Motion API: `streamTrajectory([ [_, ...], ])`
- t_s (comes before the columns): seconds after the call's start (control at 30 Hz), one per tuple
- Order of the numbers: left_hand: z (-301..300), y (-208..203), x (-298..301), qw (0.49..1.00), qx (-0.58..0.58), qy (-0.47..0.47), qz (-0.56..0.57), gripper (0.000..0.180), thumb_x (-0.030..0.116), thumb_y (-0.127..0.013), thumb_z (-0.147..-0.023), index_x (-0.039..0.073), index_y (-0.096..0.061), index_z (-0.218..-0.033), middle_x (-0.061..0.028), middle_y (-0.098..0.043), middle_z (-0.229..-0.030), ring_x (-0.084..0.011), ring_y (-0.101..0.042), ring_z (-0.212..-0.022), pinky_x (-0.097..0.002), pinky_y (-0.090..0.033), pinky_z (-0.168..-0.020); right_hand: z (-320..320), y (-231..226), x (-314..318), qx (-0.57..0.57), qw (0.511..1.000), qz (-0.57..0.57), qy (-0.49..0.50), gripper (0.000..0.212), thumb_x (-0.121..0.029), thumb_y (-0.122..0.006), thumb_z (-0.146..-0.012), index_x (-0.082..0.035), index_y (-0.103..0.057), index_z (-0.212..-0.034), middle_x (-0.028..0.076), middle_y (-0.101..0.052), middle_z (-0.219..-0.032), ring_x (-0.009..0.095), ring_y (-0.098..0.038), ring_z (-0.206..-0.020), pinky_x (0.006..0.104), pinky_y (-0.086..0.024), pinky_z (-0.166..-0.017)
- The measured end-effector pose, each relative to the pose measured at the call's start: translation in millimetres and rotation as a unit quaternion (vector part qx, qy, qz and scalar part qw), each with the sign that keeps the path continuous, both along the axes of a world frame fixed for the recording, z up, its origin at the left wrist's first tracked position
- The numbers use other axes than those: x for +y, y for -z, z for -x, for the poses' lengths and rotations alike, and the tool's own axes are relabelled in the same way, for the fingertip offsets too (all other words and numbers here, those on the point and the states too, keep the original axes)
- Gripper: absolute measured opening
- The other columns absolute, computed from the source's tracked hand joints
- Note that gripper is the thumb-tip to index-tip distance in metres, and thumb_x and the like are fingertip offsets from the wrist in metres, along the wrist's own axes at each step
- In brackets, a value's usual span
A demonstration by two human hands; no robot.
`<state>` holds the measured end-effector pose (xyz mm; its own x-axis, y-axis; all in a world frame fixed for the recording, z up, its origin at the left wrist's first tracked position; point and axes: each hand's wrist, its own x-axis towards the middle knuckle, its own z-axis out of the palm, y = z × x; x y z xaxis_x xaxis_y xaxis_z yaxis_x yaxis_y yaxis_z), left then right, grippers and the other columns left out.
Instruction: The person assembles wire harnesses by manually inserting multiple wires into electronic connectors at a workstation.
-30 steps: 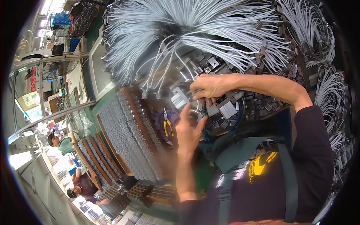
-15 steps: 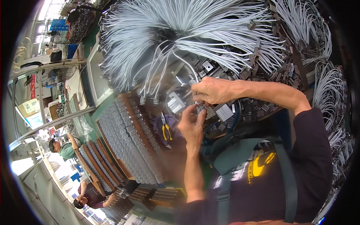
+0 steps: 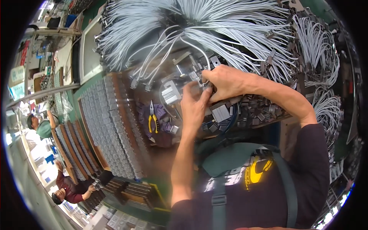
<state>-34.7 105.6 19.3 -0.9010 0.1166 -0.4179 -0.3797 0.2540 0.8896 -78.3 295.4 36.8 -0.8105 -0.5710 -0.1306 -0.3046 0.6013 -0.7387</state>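
Note:
My right hand (image 3: 229, 82) is closed, its fingertips gripping the metal end of a white cable (image 3: 202, 51) that curves down from the big bundle. Close below it, my left hand (image 3: 193, 105) has thumb and forefinger drawn together at the same small metal end, which the fingers mostly hide. Both hands meet beside a small metal fixture (image 3: 194, 75) on the bench. A pale ribbed metal block (image 3: 170, 93) is left of my left hand. Another pale block (image 3: 221, 113) sits below my right hand.
A large fan of white cables (image 3: 230, 23) covers the far bench. Loose metal pieces (image 3: 264, 111) heap at the right. Yellow-handled pliers (image 3: 153, 119) lie on purple cloth. Stacked rows of grey parts (image 3: 105, 126) stand left. Two other people, one in a dark red shirt (image 3: 73, 188), are farther left.
My left hand has moved up against my right fingertips, its thumb and forefinger closing in. My right hand has turned slightly at the cable end. The whole view has shifted.

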Motion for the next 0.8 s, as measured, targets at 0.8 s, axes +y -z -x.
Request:
streamTrajectory([
  [0.8,24,22,9,0.872,0.338,0.038,0.353,0.081,0.016,-0.092,-0.063,0.004,-0.056,-0.134,-0.0267,-0.041,-0.152,-0.046,-0.027,-0.15,-0.0618,-0.015,-0.123,-13,-16,31,0.111,0.975,-0.021,0.189,0.028,-0.019,-0.072,-0.089,-0.001,-0.064,-0.11,0.025,-0.07,-0.082,0.043,-0.07,-0.079,0.0491,-0.055,-0.07],
])
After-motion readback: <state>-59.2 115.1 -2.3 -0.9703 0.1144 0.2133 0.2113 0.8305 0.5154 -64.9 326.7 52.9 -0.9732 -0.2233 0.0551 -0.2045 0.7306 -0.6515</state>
